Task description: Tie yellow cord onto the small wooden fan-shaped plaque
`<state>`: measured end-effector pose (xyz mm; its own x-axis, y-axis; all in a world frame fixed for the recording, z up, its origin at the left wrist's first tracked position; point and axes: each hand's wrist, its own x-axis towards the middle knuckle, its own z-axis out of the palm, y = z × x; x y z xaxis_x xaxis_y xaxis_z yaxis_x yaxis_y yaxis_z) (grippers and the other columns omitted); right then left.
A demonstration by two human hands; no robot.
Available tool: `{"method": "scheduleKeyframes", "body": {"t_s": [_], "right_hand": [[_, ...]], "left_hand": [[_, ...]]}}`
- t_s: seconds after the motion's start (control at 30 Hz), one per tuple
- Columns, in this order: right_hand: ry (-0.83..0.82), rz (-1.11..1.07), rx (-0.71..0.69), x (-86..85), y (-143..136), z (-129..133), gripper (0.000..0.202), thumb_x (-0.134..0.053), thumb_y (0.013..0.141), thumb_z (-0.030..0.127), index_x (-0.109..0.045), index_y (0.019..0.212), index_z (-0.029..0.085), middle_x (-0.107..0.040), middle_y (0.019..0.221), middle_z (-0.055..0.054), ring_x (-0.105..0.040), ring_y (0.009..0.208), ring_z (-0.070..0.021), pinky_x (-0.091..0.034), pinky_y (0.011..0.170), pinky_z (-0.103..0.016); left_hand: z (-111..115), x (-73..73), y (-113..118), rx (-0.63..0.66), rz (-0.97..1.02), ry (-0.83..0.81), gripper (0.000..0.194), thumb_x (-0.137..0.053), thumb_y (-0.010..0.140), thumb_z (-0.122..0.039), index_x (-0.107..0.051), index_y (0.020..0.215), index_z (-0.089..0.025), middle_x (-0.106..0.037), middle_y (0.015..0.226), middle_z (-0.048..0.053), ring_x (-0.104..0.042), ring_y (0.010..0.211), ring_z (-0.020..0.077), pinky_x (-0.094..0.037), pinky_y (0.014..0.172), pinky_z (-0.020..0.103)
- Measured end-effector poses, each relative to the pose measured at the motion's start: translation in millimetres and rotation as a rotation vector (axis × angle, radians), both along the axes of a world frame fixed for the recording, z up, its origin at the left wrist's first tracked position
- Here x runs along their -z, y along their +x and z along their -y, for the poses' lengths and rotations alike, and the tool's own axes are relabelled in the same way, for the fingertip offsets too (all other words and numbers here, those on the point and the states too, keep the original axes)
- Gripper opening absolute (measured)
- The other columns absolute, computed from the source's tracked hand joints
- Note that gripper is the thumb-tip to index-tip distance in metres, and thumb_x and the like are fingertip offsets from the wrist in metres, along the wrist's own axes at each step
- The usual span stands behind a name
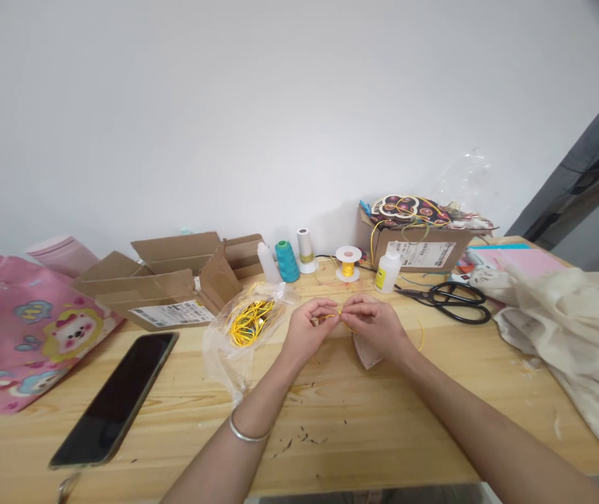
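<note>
Grip: left hand (306, 329) and right hand (379, 325) both pinching thin yellow cord (325, 316); likely light, limp, slick; best held short.

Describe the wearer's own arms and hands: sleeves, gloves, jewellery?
No sleeve shows on the left forearm or the right forearm. Left hand and right hand are ungloved. A thin, rounded, silver-coloured bangle circles the left forearm above the wrist; none shows on the right. Nail details are too small to tell.
</note>
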<state>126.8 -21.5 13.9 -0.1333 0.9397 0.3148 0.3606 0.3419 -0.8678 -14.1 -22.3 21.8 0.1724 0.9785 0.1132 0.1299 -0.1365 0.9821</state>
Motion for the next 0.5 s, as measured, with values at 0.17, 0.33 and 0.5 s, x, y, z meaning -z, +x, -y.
{"method": "scheduleKeyframes", "body": {"t_s": [0.17, 0.33, 0.5], "right_hand": [[0.02, 0.054, 0.032, -4.9, 1.0, 1.5, 0.01, -0.051, 0.063, 0.021, -0.059, 0.062, 0.016, -0.052, 0.075, -0.003, -0.048, 0.065, -0.0109, -0.037, 0.053, -0.022], [0.037, 0.091, 0.008, -5.5, 0.5, 1.3, 0.006, -0.05, 0.061, 0.02, -0.055, 0.06, 0.016, -0.047, 0.071, -0.001, -0.044, 0.063, -0.0103, -0.034, 0.051, -0.021], [0.077, 0.077, -0.064, -5.9, 1.4, 3.9, 0.007, -0.047, 0.057, 0.011, -0.051, 0.06, 0.017, -0.042, 0.071, 0.0, -0.042, 0.065, -0.0111, -0.034, 0.058, -0.023]], "left_hand": [[1.7, -1.8, 1.6, 0.023, -0.018, -0.019, 0.036, -0.057, 0.061, -0.025, -0.052, 0.095, -0.017, -0.061, 0.066, 0.001, -0.049, 0.053, 0.008, -0.033, 0.048, 0.018], [2.3, -2.8, 1.9, 0.023, -0.015, -0.03, 0.037, -0.058, 0.06, -0.024, -0.052, 0.096, -0.017, -0.062, 0.067, 0.001, -0.049, 0.053, 0.0077, -0.034, 0.048, 0.018], [0.8, -2.4, 1.3, 0.034, -0.021, -0.03, 0.034, -0.057, 0.061, -0.024, -0.055, 0.094, -0.016, -0.062, 0.067, 0.002, -0.05, 0.055, 0.0083, -0.035, 0.05, 0.018]]}}
